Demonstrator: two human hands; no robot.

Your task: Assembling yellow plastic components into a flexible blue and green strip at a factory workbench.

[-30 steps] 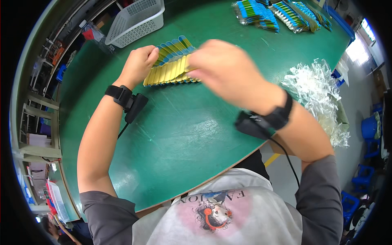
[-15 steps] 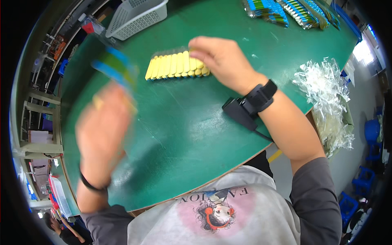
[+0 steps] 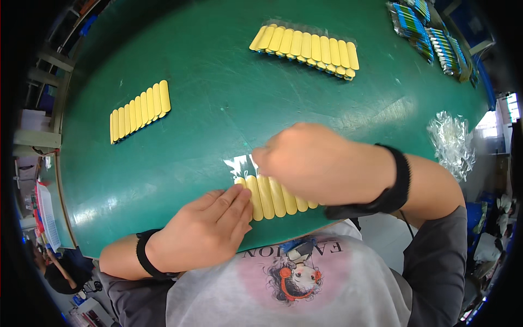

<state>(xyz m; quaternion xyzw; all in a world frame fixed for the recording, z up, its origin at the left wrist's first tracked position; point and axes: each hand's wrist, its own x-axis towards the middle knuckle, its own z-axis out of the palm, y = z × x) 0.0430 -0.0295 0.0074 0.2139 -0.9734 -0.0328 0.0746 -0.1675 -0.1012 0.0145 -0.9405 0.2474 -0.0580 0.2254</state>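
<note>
Close to the table's front edge lies a row of yellow round-ended strips [image 3: 265, 199], side by side, with a clear plastic bag [image 3: 238, 165] showing beyond their far ends. My left hand [image 3: 204, 226] rests flat at the row's left end, its outstretched fingers pressing on the strips. Over the right part of the row is my right hand [image 3: 318, 163], curled closed, fingertips at the bag's clear flap; it seems to pinch the film, though the hand hides most of the grip. The row's right end is partly covered by that hand and wrist.
A fanned row of yellow strips [image 3: 140, 113] lies at the left of the green table [image 3: 201, 125]. Farther off is a stacked, bagged set [image 3: 305, 46]. Blue-green packs [image 3: 411, 27] lie at the far right, crumpled clear bags [image 3: 451, 144] at the right edge.
My left hand, earlier raised and blurred with a blue-green piece, is now down on strips near me. My right hand has left the bagged set and come nearer. The view has shifted.
</note>
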